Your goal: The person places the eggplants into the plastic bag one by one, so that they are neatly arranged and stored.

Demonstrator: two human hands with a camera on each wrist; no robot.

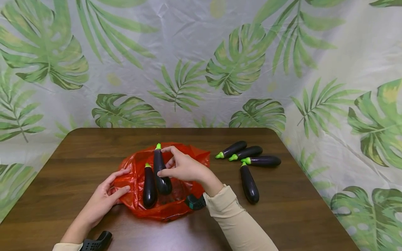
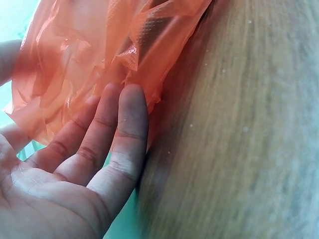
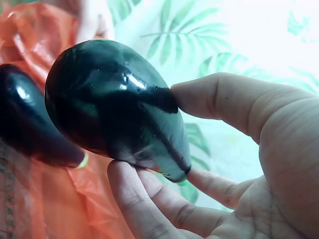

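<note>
My right hand (image 1: 185,167) holds a dark purple eggplant (image 1: 160,174) with a bright green stem, thumb on one side and fingers on the other. In the right wrist view the rounded end of this eggplant (image 3: 109,99) points toward the camera. Below it spreads a red plastic bag (image 1: 172,212), crumpled on the table. A second eggplant (image 1: 149,190) lies on the bag, just left of the held one. My left hand (image 1: 105,195) is at the bag's left side; its extended fingers (image 2: 132,112) touch the thin plastic in the left wrist view.
Several more eggplants lie right of the bag on the brown wooden table (image 1: 292,216): a cluster with one eggplant (image 1: 262,160) outermost, and another eggplant (image 1: 250,184) nearer the front. A leaf-patterned cloth (image 1: 188,42) hangs behind the table.
</note>
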